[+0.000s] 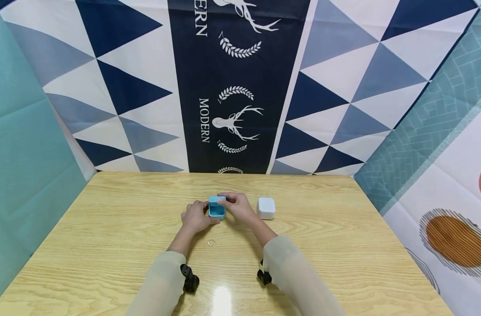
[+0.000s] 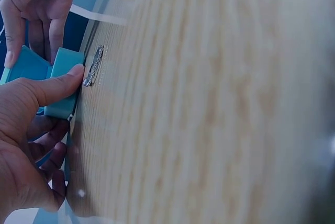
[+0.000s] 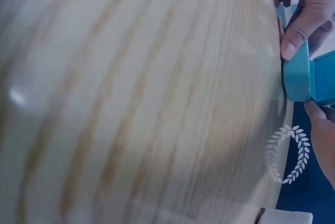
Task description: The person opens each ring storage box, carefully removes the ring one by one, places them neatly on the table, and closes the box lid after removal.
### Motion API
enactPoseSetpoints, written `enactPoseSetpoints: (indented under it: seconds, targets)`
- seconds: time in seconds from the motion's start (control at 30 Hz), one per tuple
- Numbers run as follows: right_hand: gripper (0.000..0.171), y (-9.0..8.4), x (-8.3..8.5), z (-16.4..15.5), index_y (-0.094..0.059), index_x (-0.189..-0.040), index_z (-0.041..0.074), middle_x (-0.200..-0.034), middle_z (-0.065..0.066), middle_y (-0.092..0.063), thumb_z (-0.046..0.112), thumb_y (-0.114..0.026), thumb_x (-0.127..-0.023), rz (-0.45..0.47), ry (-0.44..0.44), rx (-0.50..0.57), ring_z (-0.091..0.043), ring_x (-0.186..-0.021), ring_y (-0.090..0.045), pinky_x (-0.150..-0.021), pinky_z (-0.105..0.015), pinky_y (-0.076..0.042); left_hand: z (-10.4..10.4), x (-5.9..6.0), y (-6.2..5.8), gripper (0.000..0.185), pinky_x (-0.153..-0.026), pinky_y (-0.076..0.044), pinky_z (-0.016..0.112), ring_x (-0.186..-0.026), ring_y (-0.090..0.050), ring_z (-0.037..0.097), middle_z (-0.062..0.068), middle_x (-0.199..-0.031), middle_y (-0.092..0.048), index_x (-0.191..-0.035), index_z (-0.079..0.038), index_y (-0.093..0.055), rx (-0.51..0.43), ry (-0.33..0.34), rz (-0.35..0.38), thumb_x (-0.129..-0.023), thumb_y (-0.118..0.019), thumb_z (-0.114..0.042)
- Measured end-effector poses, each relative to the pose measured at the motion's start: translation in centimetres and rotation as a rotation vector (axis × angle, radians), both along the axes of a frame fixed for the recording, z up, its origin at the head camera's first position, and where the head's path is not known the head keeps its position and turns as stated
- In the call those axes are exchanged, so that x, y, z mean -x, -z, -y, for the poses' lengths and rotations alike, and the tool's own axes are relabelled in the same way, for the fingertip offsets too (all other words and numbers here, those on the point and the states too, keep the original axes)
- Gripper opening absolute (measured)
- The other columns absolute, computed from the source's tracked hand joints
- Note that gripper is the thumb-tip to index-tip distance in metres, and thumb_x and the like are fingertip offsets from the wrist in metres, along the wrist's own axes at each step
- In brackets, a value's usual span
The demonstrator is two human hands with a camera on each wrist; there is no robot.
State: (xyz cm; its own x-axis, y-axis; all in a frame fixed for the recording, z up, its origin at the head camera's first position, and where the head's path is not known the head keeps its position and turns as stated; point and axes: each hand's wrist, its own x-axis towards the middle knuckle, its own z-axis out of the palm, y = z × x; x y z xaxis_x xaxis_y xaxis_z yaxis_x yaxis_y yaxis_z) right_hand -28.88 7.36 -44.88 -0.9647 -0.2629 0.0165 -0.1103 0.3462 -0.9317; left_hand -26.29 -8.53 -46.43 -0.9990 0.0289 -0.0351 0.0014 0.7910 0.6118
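A small blue ring box (image 1: pixel 217 216) stands on the wooden table with its hinged lid (image 1: pixel 215 199) raised. My left hand (image 1: pixel 195 217) grips the box's base from the left, its thumb across the front in the left wrist view. From the right, my right hand (image 1: pixel 239 207) pinches the raised lid between thumb and fingers. Nothing shows inside the part of the box visible from above. A thin ring (image 1: pixel 211 242) lies on the table in front of the box; in the left wrist view this ring (image 2: pixel 94 67) has a row of sparkling stones.
To the right of the right hand sits a white rounded box (image 1: pixel 266 208). The wooden table (image 1: pixel 118 245) meets a patterned cloth (image 1: pixel 240 87) at its back edge. Black wrist cameras (image 1: pixel 190 280) sit at both sleeves.
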Motion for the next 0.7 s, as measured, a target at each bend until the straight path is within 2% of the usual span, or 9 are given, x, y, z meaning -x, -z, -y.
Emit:
enactPoseSetpoints:
  seconds: [0.13, 0.37, 0.53, 0.7]
  targets:
    - [0.034, 0.01, -0.09, -0.03, -0.063, -0.121, 0.006, -0.123, -0.011, -0.063, 0.021, -0.062, -0.09, -0.012, -0.012, 0.006, -0.023, -0.115, -0.058, -0.095, -0.036, -0.047, -0.02, 0.01, 0.02, 0.073, -0.08, -0.032, 0.045, -0.108, -0.047, 0.033, 0.013, -0.115, -0.058, -0.131, -0.008, -0.055, 0.0, -0.001, -0.003, -0.07, -0.08, -0.041]
    - [0.036, 0.22, -0.31, -0.31, -0.065, -0.118, 0.004, -0.117, -0.01, -0.066, 0.026, -0.063, -0.09, -0.091, -0.041, 0.014, -0.018, -0.108, -0.061, -0.089, -0.03, -0.05, -0.05, -0.03, -0.02, 0.073, -0.08, -0.032, 0.045, -0.108, -0.046, 0.033, 0.013, -0.116, -0.057, -0.131, -0.008, -0.055, -0.002, 0.001, 0.001, -0.07, -0.08, -0.04]
    - [0.032, 0.14, -0.27, -0.13, -0.065, -0.117, 0.005, -0.122, -0.011, -0.064, 0.019, -0.063, -0.09, -0.046, -0.028, 0.035, -0.022, -0.116, -0.057, -0.095, -0.036, -0.047, -0.05, 0.04, -0.08, 0.072, -0.079, -0.032, 0.045, -0.109, -0.046, 0.033, 0.012, -0.116, -0.057, -0.131, -0.009, -0.055, 0.003, 0.0, 0.004, -0.071, -0.079, -0.04]
    - [0.029, 0.38, -0.08, 0.02, -0.066, -0.116, 0.004, -0.123, -0.013, -0.063, 0.015, -0.062, -0.09, -0.056, -0.026, 0.033, -0.026, -0.118, -0.056, -0.097, -0.039, -0.045, -0.07, 0.04, -0.15, 0.071, -0.079, -0.033, 0.045, -0.108, -0.047, 0.032, 0.012, -0.116, -0.057, -0.131, -0.009, -0.055, 0.013, 0.003, 0.004, -0.071, -0.079, -0.04]
